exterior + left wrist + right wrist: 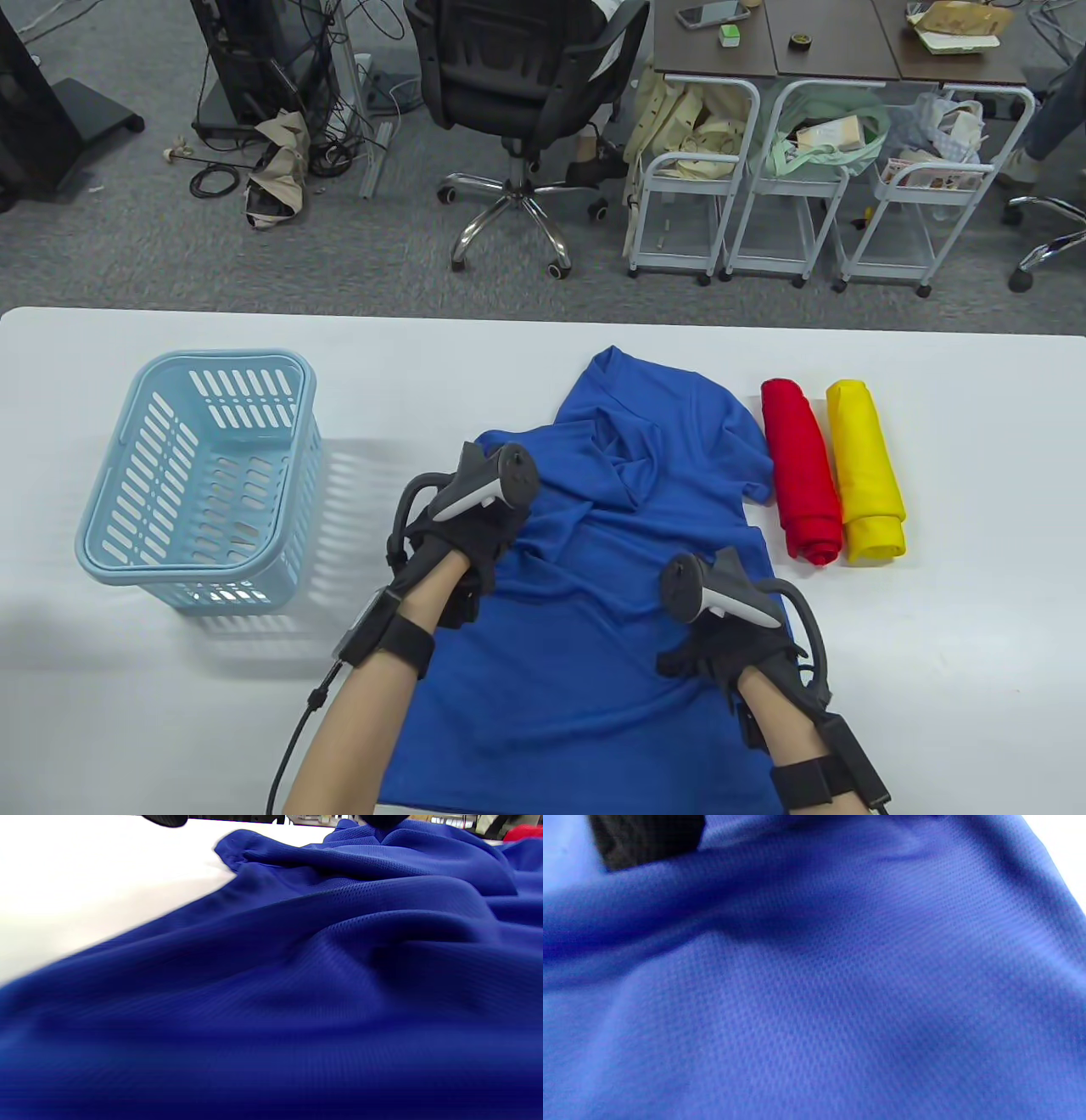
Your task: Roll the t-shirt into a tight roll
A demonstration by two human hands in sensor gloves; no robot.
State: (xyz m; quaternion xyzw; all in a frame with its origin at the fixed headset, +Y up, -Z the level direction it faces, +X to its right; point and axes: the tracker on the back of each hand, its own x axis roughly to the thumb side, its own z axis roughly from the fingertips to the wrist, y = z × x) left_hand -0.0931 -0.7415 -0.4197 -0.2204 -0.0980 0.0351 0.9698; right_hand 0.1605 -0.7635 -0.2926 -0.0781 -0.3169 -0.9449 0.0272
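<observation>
The blue t-shirt [611, 543] lies spread on the white table [933, 645], unrolled, its long axis running from the near edge — where the hem hangs toward the person — away to the collar at the far end. The upper part is rumpled, with one sleeve bunched toward the middle.

Both hands sit on the cloth, well apart across its width. The left hand [471, 531] rests on the shirt's left edge near the sleeve, farther up the garment; its fingers appear curled down into the fabric, though the tracker hides whether they actually pinch it. The right hand [721, 654] lies lower, near the right side seam and closer to the hem; its fingers are hidden too, so its grip cannot be told. The wrist views show only close blue mesh.

Since the hem end is nearest and the axis points straight away, a roll would probably start at the near edge and travel toward the collar — the right hand is nearer that start. The rumpled top likely needs flattening first.

A red roll [802, 471] and a yellow roll [865, 471] lie just right of the shirt, parallel to its axis; a light blue basket [127, 509] stands to the left.
</observation>
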